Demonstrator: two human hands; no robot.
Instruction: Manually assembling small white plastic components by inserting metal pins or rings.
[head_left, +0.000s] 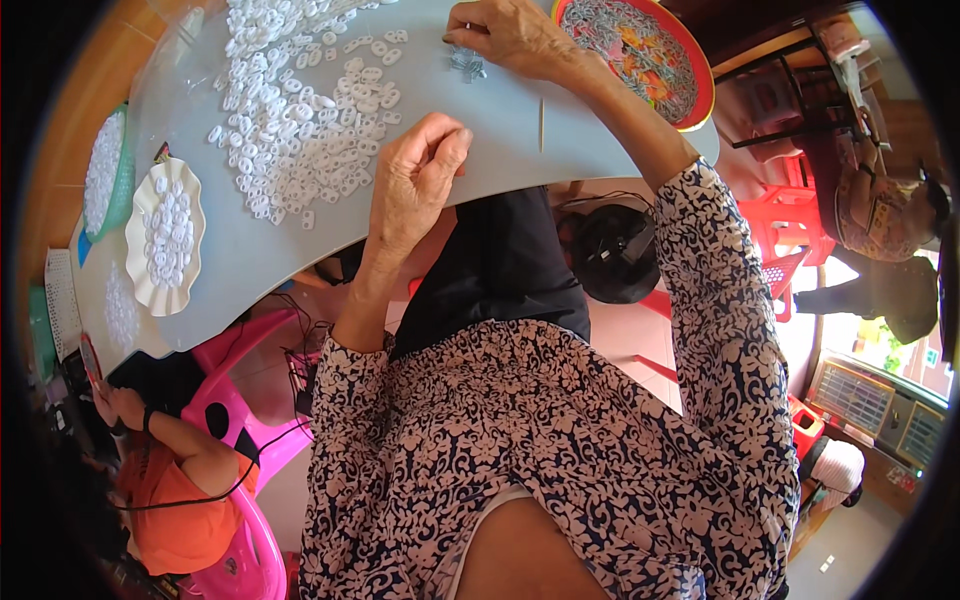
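My left hand (418,178) is held over the table's near edge, thumb and fingers curled closed; whatever they hold, if anything, is hidden. Farther off, my right hand (515,38) reaches over the grey table (510,150), its fingertips pinched together just above a small heap of grey metal pieces (467,65). What is between those fingertips is too small to make out. Many small white oval plastic pieces with holes (300,130) are spread to the left of both hands. A thin wooden stick (542,125) lies below my right wrist.
A red-rimmed round bowl (703,75) of metal pieces stands at the right. On the left are a wavy white dish (137,235) and a green basket (125,190), both with white pieces. Someone in orange (190,525) sits on a pink chair (265,540). A black fan (615,255) stands below.
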